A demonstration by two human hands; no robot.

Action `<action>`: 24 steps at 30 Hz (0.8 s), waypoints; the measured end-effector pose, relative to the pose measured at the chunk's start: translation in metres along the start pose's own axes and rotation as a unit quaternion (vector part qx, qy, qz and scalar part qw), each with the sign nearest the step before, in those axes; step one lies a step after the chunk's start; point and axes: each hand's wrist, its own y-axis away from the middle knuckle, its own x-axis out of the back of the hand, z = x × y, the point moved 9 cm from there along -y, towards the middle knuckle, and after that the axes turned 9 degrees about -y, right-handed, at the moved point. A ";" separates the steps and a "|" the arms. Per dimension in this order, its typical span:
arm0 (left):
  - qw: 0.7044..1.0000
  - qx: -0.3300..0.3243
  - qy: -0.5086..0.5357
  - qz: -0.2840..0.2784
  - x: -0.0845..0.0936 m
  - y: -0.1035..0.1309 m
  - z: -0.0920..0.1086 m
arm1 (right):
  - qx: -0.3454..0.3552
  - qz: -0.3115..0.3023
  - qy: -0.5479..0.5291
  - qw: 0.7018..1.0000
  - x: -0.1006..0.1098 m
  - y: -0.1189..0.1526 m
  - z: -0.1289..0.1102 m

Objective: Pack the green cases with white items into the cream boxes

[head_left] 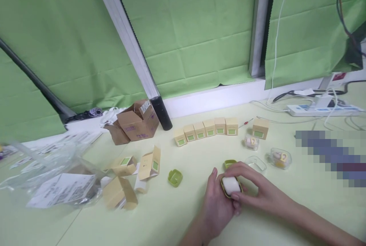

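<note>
A small green-rimmed case with a white, rounded block in it (231,186) is held between both hands. My left hand (219,206) cradles it from the left and below, thumb pointing up. From the right, the fingers and thumb of my right hand (254,189) close around its edges. Just behind the hands, a green piece (229,163) is partly covered by my right hand, and a clear plastic shell (257,165) lies beside it. Farther left on the table is a green square piece (175,178) with a hollow middle.
Several small cardboard boxes (209,128) stand in a row, and one more box (260,128) stands to their right. Two clear containers (280,158) sit nearby. Opened boxes (119,193), plastic bags (65,185), a brown carton (138,122), a black cylinder (161,113) and a power strip (303,110) surround these.
</note>
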 end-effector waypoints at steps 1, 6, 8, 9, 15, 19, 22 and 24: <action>1.000 0.006 -0.003 -0.008 -0.001 0.000 -0.001 | -0.007 0.004 -0.011 1.000 0.000 -0.001 0.000; 1.000 0.022 0.004 -0.017 0.001 0.000 -0.006 | -0.011 0.012 0.003 1.000 0.002 -0.002 -0.002; 0.999 0.036 0.003 -0.014 0.002 0.001 -0.008 | -0.004 0.006 0.024 1.000 0.001 -0.001 -0.002; 0.999 0.037 0.001 -0.010 0.002 0.002 -0.008 | -0.004 0.003 0.026 1.000 0.000 0.000 -0.001; 1.000 0.009 -0.027 -0.008 0.002 0.001 0.001 | -0.070 0.030 -0.133 0.988 -0.001 0.003 0.022; 0.990 -0.087 -0.080 0.081 0.018 0.002 0.040 | -0.087 0.158 -0.191 0.965 0.049 0.000 0.035; 0.918 -0.215 -0.266 0.199 0.027 0.011 0.083 | -0.087 0.164 -0.089 0.979 0.089 -0.002 0.034; 0.862 -0.223 -0.402 0.216 0.019 0.009 0.089 | -0.081 0.109 0.017 0.991 0.102 -0.005 0.029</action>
